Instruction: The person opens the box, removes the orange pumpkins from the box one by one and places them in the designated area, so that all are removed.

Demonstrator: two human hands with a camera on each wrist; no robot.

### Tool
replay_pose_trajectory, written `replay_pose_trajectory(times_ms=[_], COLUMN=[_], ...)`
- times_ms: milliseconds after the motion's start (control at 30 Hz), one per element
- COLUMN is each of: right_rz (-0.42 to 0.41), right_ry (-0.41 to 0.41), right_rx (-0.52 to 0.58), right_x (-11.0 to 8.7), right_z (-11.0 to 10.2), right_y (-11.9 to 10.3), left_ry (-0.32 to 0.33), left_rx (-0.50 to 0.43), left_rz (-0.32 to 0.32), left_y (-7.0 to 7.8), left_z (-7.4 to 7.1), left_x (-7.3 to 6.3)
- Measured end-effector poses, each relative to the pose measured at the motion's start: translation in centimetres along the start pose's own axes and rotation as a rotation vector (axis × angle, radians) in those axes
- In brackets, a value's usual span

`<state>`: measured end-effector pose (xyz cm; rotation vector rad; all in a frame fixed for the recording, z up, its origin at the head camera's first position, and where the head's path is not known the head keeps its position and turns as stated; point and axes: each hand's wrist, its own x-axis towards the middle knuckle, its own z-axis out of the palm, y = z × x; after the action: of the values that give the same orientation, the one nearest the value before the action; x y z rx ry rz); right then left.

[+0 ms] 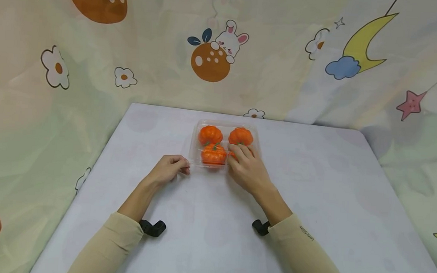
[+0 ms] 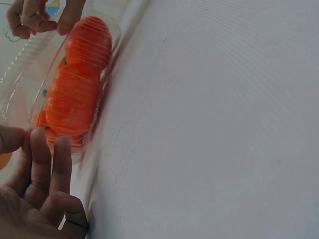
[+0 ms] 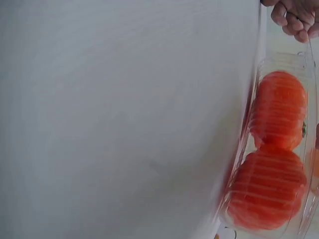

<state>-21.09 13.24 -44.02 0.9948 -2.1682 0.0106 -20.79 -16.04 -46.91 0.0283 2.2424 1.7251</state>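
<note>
A clear plastic box [image 1: 194,145] holds several small orange pumpkins with green stems, such as the front left pumpkin [image 1: 213,154] and the back right pumpkin [image 1: 241,136]. At the box's front left corner, my left hand [image 1: 171,167] pinches the rim between thumb and forefinger; its other fingers stand apart in the left wrist view. My right hand [image 1: 247,166] reaches over the front right part. Its thumb and curled fingers meet at the rim in the left wrist view, covering most of the front right pumpkin [image 2: 88,42]. The right wrist view shows the front pumpkins through the ribbed wall.
The box stands near the back of a table [image 1: 206,219] covered in white. Behind it hangs a patterned curtain [image 1: 164,45] with cartoon prints. A black wrist camera [image 1: 153,227] sits on the left wrist, another black wrist camera [image 1: 260,228] on the right.
</note>
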Motion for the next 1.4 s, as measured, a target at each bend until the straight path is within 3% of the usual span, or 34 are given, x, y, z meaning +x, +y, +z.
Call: replay_pose_trajectory(times_ms=[400, 667, 1167, 1400], right_rz=[0.109, 0.044, -0.022, -0.012], right_ry=[0.006, -0.081, -0.09, -0.071], right_rx=[0.031, 0.15, 0.161, 0.171], right_x=[-2.9, -3.4, -3.4, -3.6], right_z=[-0.5, -0.6, -0.8, -1.2], right_y=[2.6, 3.2, 3.1, 3.2], left_ry=[-0.001, -0.035, -0.068, -0.13], left_rx=[0.029, 0.066, 0.144, 0.19], left_rz=[-0.001, -0.002, 0.008, 0.066], left_y=[0.1, 0.2, 0.1, 0.3], left_z=[-0.5, -0.7, -0.9, -0.9], left_x=[-0.4, -0.5, -0.2, -0.1])
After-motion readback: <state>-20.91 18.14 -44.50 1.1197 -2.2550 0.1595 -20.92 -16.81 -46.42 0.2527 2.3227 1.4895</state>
